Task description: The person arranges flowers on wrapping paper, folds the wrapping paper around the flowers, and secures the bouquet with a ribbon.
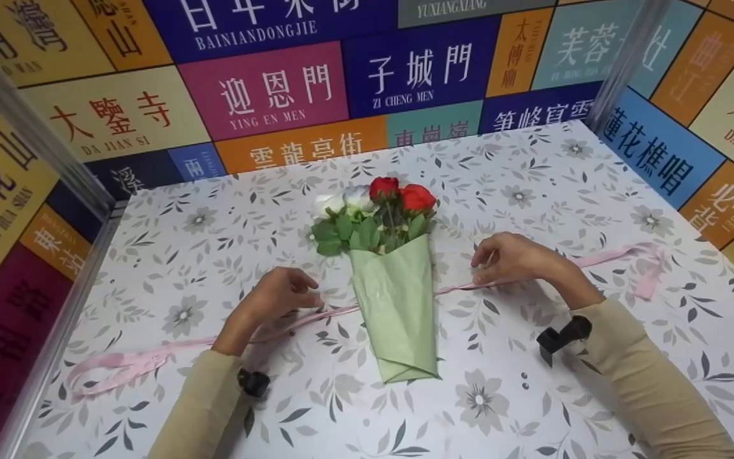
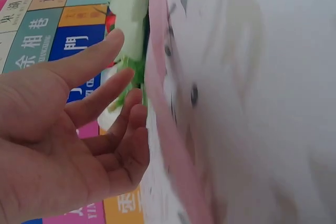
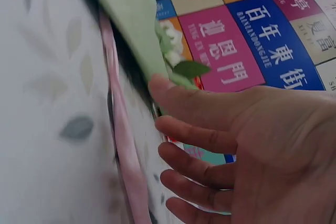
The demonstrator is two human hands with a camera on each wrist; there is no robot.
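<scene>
A bouquet of red and white flowers (image 1: pixel 400 194) with green leaves lies on the table, wrapped in pale green paper (image 1: pixel 395 306). A long pink ribbon (image 1: pixel 118 362) runs crosswise beneath the wrapping, its ends spread out left and right. My left hand (image 1: pixel 278 294) hovers by the ribbon left of the bouquet. In the left wrist view its loosely bent fingers (image 2: pixel 118 85) stand apart from the ribbon (image 2: pixel 167 114). To the bouquet's right, my right hand (image 1: pixel 517 258) is over the other ribbon half. The right wrist view shows relaxed fingers (image 3: pixel 197 163) beside the ribbon (image 3: pixel 122 129), gripping nothing.
The table (image 1: pixel 482 398) has a white covering printed with grey flowers and leaves. Colourful panels with lettering (image 1: pixel 265 89) rise behind it and along both sides. Each sleeve carries a dark wrist device, such as the one (image 1: pixel 564 335) on the right.
</scene>
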